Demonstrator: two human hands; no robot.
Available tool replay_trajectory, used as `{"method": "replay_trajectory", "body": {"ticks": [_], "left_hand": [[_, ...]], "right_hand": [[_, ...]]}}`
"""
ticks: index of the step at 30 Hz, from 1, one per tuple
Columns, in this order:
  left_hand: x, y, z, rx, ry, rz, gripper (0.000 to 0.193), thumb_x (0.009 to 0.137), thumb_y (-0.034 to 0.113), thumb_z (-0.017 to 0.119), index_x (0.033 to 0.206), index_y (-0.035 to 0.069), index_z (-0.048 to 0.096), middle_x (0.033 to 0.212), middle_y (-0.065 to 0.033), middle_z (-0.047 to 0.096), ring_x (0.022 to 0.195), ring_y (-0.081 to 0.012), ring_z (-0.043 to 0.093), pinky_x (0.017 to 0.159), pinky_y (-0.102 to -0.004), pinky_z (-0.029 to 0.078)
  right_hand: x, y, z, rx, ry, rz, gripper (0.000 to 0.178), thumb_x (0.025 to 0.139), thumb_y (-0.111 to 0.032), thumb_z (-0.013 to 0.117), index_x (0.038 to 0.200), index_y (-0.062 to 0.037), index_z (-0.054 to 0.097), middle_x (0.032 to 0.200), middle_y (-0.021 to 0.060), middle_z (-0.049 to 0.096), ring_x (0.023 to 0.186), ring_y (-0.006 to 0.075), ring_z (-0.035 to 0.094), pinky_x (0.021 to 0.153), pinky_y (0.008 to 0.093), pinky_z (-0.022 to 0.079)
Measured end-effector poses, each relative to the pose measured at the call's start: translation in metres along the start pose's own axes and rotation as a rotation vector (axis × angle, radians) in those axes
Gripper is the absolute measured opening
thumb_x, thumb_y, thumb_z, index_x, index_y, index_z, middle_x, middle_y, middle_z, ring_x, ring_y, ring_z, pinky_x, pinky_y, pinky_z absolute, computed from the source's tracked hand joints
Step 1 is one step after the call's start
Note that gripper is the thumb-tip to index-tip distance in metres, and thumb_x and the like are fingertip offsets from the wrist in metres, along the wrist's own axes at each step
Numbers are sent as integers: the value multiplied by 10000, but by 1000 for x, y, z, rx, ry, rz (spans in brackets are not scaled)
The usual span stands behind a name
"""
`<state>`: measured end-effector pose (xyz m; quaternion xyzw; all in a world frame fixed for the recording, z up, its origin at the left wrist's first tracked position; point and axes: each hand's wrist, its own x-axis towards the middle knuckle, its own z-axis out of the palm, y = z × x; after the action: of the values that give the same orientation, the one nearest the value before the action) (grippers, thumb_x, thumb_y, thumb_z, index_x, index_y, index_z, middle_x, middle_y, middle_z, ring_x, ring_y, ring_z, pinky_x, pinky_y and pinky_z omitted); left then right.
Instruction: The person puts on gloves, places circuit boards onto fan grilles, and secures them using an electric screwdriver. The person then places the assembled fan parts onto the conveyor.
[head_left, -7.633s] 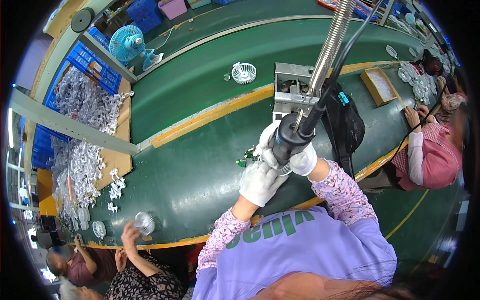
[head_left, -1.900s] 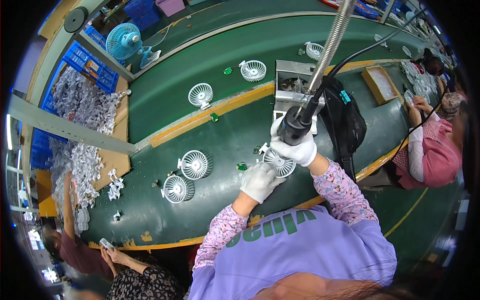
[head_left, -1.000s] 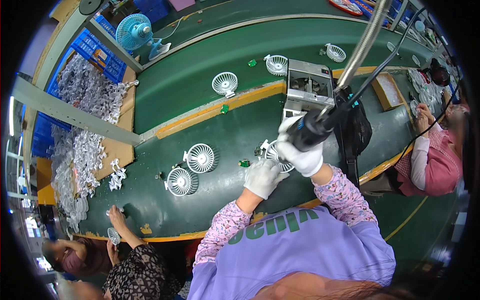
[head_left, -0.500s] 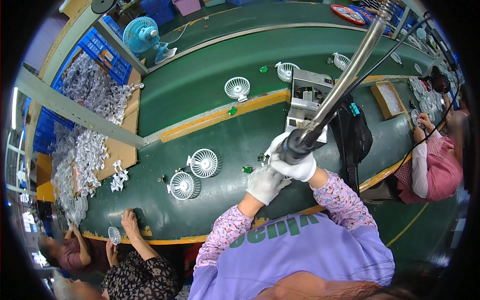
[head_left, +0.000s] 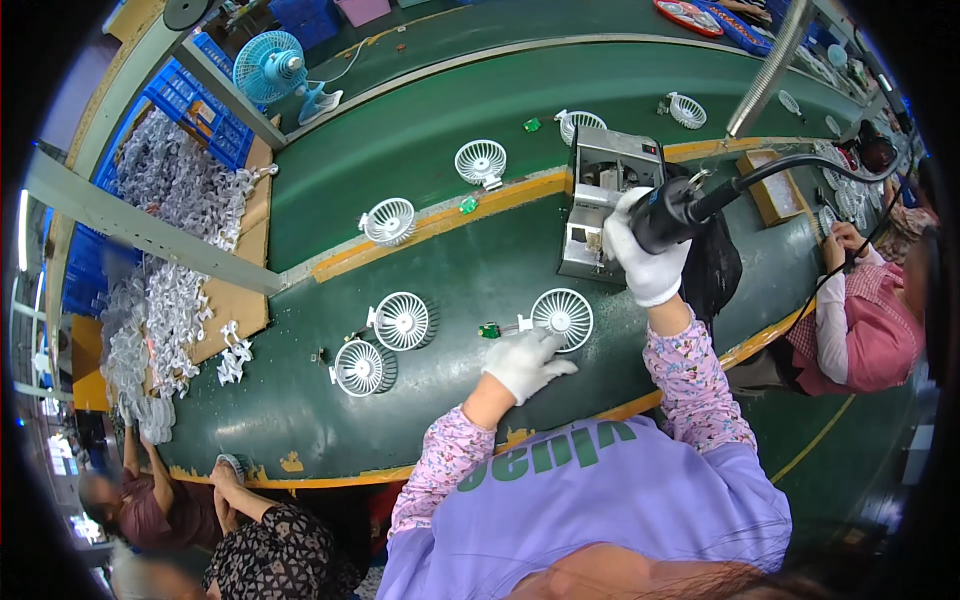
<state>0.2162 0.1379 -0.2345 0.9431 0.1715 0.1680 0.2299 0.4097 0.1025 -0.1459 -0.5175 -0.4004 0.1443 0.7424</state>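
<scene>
Two fan grilles (head_left: 380, 345) lie left of a third grille (head_left: 562, 317), behind it a metal box (head_left: 603, 200).

A small open brown box (head_left: 768, 190) sits just right of the right hand (head_left: 648, 262), which is closed round a black tool (head_left: 668, 212). Far to the left of that grip, flat brown cardboard trays (head_left: 232, 305) hold heaps of white plastic parts, with blue plastic crates (head_left: 190, 100) beyond them.

Left hand (head_left: 525, 362) flat; right hand (head_left: 645, 255) gripping.
</scene>
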Motion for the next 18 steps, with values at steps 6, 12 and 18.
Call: {"method": "replay_trajectory", "body": {"ticks": [6, 12, 18], "left_hand": [[3, -6, 10, -8, 2, 22, 236, 690, 302, 675, 674, 76, 609, 734, -92, 550, 718, -274, 579, 619, -405, 466], [4, -7, 10, -26, 11, 35, 201, 685, 274, 700, 690, 81, 647, 719, -73, 537, 712, -259, 558, 630, -381, 450], [2, -8, 12, -22, 5, 22, 197, 684, 276, 701, 692, 86, 650, 716, -75, 537, 704, -263, 556, 626, -387, 447]], "right_hand": [[-30, 6, 12, 324, -89, 183, 265, 710, 88, 659, 926, -26, 557, 756, 8, 561, 598, 76, 546, 528, 207, 446], [-43, 37, 21, 249, -128, 286, 257, 689, 30, 710, 897, -35, 573, 721, -18, 569, 619, 49, 532, 582, 208, 444], [-43, 33, 22, 96, -352, 298, 293, 689, 124, 600, 926, -31, 525, 775, 20, 539, 644, 80, 534, 577, 213, 436]]}}
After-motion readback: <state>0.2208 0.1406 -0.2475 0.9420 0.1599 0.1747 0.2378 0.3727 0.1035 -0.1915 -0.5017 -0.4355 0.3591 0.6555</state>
